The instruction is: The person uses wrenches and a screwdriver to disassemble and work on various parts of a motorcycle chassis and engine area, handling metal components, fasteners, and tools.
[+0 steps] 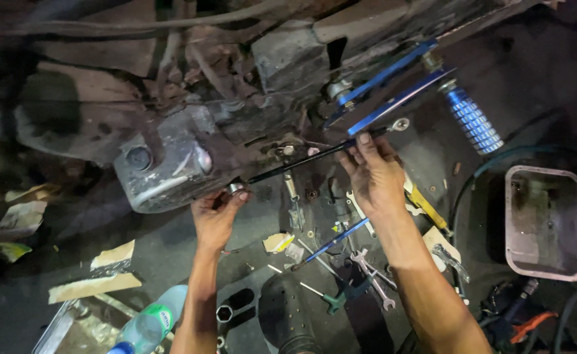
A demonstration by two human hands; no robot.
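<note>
A long black rod (pixel 301 160) with a socket end runs from lower left to upper right under a grimy engine block (pixel 170 164). My left hand (pixel 216 213) grips the socket end of the rod against the engine's underside. My right hand (pixel 374 174) holds the rod's upper end, fingertips pinching it near a small silver ring end (pixel 400 123). Just above my right hand sits a blue bracket (pixel 393 85) with a blue ribbed foot peg (pixel 473 121).
Loose wrenches (pixel 374 275), screwdrivers (pixel 331 242) and a yellow-handled tool (pixel 426 206) lie on the dark floor. A metal tray (pixel 545 223) stands at the right, a green hose (pixel 492 164) beside it. A plastic bottle (pixel 151 324) and cardboard scraps (pixel 105 272) lie at lower left.
</note>
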